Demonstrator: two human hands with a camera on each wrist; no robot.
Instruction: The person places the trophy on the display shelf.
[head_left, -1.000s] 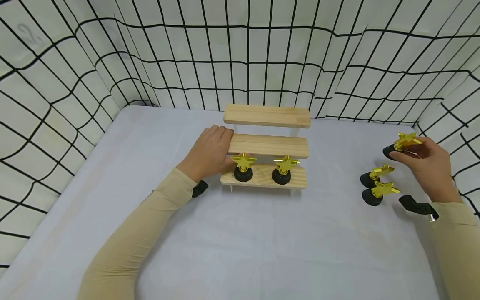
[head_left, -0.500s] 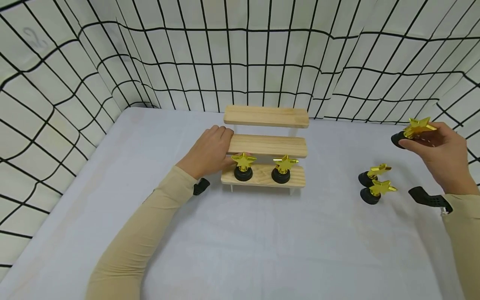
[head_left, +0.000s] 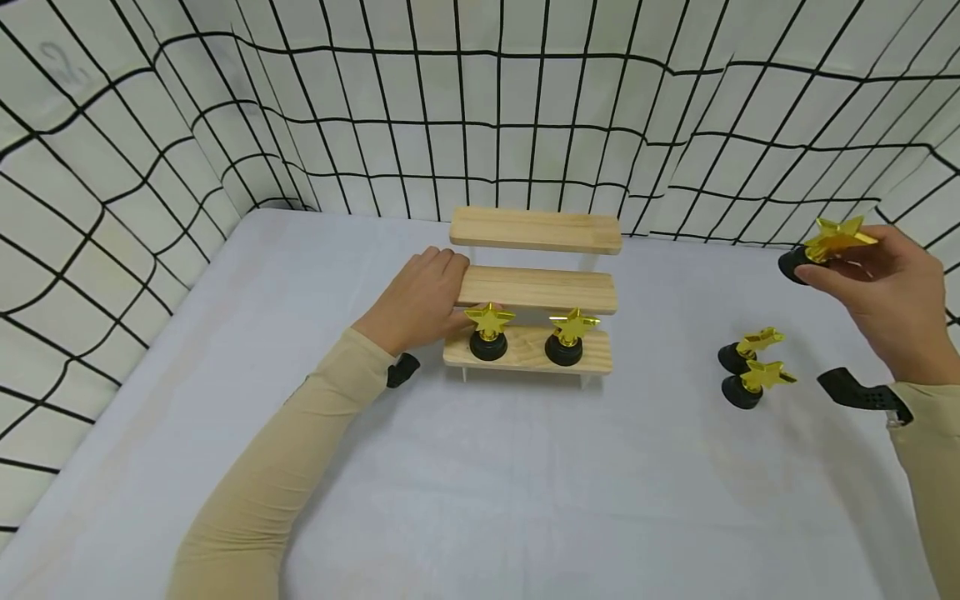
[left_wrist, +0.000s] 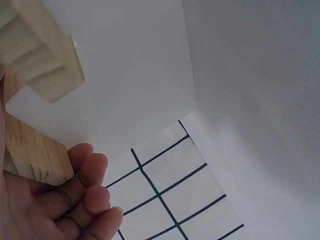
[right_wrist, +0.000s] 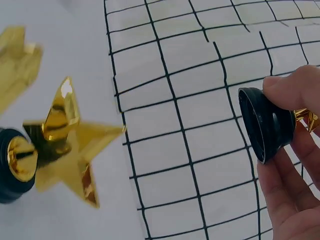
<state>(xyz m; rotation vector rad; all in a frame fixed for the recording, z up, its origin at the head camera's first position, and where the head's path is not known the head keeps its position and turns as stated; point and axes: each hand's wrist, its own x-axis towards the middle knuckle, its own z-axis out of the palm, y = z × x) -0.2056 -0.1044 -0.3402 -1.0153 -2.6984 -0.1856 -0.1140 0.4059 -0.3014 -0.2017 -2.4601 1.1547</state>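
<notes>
A three-tier wooden display stand (head_left: 536, 290) stands near the back of the table. My left hand (head_left: 416, 302) grips the left end of its middle shelf; in the left wrist view the fingers (left_wrist: 95, 170) curl round the wooden shelf end (left_wrist: 37, 150). Two gold star trophies with black bases, a left one (head_left: 489, 332) and a right one (head_left: 567, 337), stand upright on the lowest shelf. At the far right my right hand (head_left: 892, 287) holds another star trophy (head_left: 836, 242) above the table, its black base (right_wrist: 265, 125) tilted to face left in the right wrist view.
Two more star trophies, a rear one (head_left: 752, 348) and a front one (head_left: 756, 383), stand close together on the white-covered table (head_left: 540, 483), right of the stand. White walls with a black wire grid (head_left: 517, 125) enclose the back and sides.
My right hand has lifted the trophy up and to the right, away from the two others on the table. My left hand has stayed on the stand.
</notes>
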